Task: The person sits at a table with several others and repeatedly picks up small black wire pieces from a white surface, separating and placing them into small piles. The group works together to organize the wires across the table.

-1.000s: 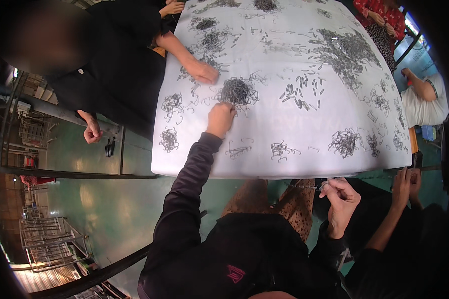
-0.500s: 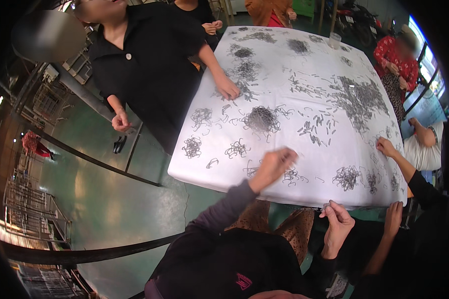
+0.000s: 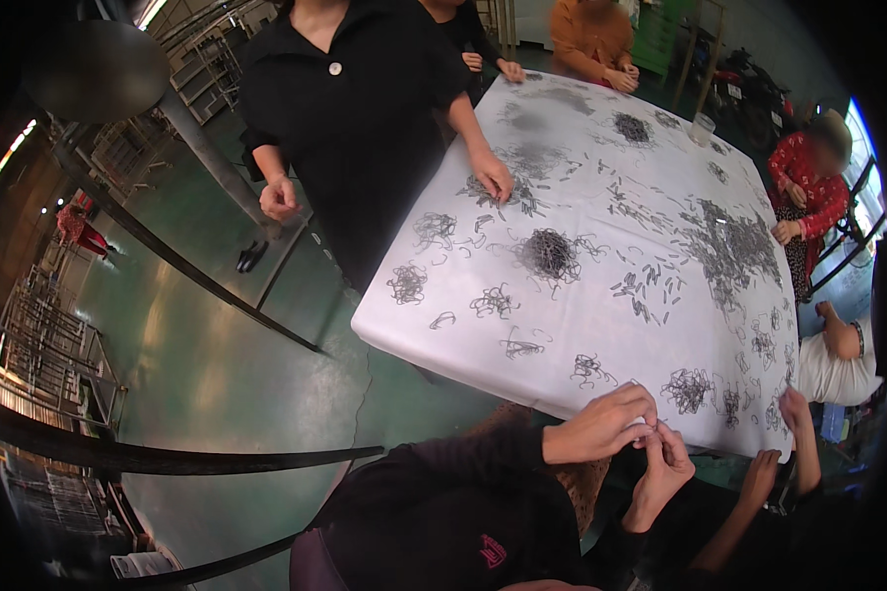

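At the near edge of the white-covered table [image 3: 601,330], my left hand [image 3: 601,426] and my right hand [image 3: 663,478] meet with fingertips pinched together. Whatever sits between them is too small and hidden to make out. Just beyond my hands lie a small cluster of thin bent wire hooks [image 3: 588,368] and a denser dark heap of hooks [image 3: 688,390]. Farther in, a round dark pile of hooks [image 3: 549,254] stands near the table's middle. Short grey metal pieces [image 3: 648,288] are scattered to its right.
Across on the left, a person in black has a hand [image 3: 491,177] on another pile. At my right, a neighbour's hands [image 3: 759,478] are by the table corner. A clear cup [image 3: 701,129] stands at the far edge. More people stand around the far side; dark rails [image 3: 187,251] cross the left.
My left hand has come from over the table hooks back to the right and nearer, meeting my right hand. The whole view has shifted. The neighbour's hand at right has drawn toward the edge.
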{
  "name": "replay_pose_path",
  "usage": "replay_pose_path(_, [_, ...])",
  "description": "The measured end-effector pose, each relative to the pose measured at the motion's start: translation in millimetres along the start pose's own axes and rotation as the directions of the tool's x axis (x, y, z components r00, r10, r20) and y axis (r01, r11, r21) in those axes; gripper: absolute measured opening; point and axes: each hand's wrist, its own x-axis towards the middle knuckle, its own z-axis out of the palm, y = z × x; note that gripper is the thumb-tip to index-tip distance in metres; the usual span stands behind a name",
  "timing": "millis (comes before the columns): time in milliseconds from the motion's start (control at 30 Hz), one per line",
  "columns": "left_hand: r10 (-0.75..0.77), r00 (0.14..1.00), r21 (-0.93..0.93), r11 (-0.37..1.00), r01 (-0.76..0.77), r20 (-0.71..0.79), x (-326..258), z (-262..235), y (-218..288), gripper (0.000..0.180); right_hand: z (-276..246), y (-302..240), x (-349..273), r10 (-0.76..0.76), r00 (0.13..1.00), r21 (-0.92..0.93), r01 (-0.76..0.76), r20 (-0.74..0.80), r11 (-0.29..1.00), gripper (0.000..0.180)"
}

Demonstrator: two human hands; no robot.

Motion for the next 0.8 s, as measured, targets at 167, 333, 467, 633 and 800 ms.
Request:
replay_pose_path(167, [-0.045, 0.997, -0.114, 0.993, 0.038, -0.058, 0.4, 9.2, 3.8, 0.009, -1.8, 3.0, 0.1, -0.077, 0.997, -0.061, 0.077, 0.001, 0.995, 0.019])
replay_pose_path(333, [-0.023, 0.991, -0.232, 0.973, -0.008, -0.132, 11.0, 14.7, 7.4, 0.011, -4.1, -1.8, -1.2, -0.136, 0.991, -0.112, 0.136, 0.003, 0.984, 0.019])
replay_pose_path(467, [-0.130, 0.991, -0.385, 0.917, 0.109, -0.028, 18.1, 13.7, 9.9, 0.012, -2.4, -3.7, -3.3, -0.182, 0.983, -0.140, 0.179, -0.012, 0.974, 0.019])
replay_pose_path(633, [-0.246, 0.958, -0.599, 0.749, 0.285, 0.147, 26.3, 13.4, 11.8, 0.012, -4.7, -3.4, -4.3, -0.274, 0.961, -0.190, 0.263, -0.033, 0.946, 0.016])
replay_pose_path(800, [-0.117, 0.989, -0.496, 0.856, 0.145, 0.088, 35.6, 18.1, 19.3, 0.010, -11.5, -3.8, -4.4, -0.358, 0.930, -0.177, 0.340, -0.082, 0.924, 0.012])
